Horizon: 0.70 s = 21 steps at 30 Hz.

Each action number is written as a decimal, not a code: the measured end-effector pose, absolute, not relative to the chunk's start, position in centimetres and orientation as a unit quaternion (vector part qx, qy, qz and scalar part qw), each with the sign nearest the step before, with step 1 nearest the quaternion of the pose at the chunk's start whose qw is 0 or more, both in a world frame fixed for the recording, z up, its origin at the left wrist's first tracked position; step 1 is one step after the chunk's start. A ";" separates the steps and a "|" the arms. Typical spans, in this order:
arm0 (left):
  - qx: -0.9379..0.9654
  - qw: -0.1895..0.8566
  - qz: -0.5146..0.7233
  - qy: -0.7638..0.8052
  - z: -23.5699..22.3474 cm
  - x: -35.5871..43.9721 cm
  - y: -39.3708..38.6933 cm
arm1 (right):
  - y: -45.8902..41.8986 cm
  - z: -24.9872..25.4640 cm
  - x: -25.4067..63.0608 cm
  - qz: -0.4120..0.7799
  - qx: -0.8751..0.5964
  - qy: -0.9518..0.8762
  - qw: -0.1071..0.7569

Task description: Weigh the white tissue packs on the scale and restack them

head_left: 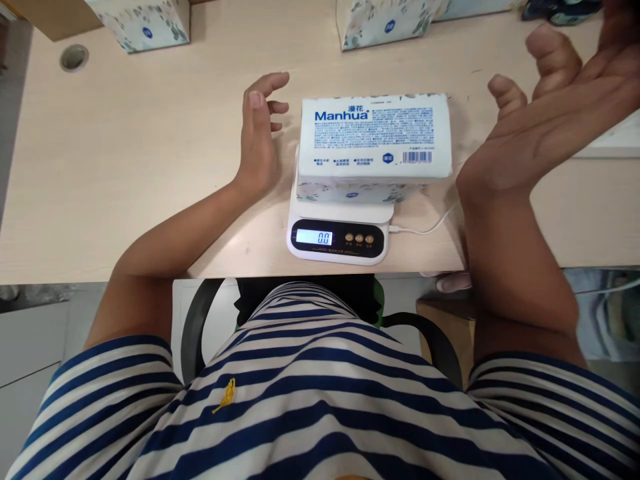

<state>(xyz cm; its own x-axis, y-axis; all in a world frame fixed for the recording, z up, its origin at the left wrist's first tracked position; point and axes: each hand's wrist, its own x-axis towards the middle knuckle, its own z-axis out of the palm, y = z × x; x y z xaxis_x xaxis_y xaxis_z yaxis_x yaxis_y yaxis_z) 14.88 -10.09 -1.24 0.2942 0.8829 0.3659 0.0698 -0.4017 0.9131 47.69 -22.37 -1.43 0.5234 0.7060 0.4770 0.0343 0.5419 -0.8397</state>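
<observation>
A white, flower-patterned tissue pack (375,143) marked "Manhua" rests on a white digital kitchen scale (340,240), hiding most of its platform. The lit display of the scale reads 0.0. Just left of the pack, my left hand (261,137) is raised with its fingers apart and slightly curled, touching nothing. My right hand (550,113) is lifted to the right of the pack, palm partly upward and fingers spread, with nothing in it. The far fingers of this hand run into the dark upper right corner.
More tissue packs stand at the back, one at left (145,23) and another in the middle (385,23). A white cable (425,231) leaves the scale's right side. A round cable hole (74,59) sits at the desk's back left. A dark object (563,10) lies back right.
</observation>
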 end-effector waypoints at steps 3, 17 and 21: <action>0.681 0.416 0.452 0.399 -0.6 15.0 -10.4 | -22.1 -2.3 48.3 0.159 -0.435 -0.441 0.769; 0.859 0.235 0.439 0.119 -2.1 14.9 -16.3 | -23.4 -4.9 42.3 -0.085 -0.352 -0.757 0.543; 0.874 0.136 0.461 0.066 -1.6 14.5 -16.6 | -23.8 -4.4 41.2 -0.139 -0.321 -0.749 0.563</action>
<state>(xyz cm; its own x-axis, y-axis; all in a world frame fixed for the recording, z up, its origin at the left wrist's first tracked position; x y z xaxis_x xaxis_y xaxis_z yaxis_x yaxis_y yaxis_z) 14.51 -16.56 -1.61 0.5658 0.2411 0.7885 -0.0106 -0.9541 0.2994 41.25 -23.83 -4.38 -0.1603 0.3235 0.9325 0.6374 0.7553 -0.1525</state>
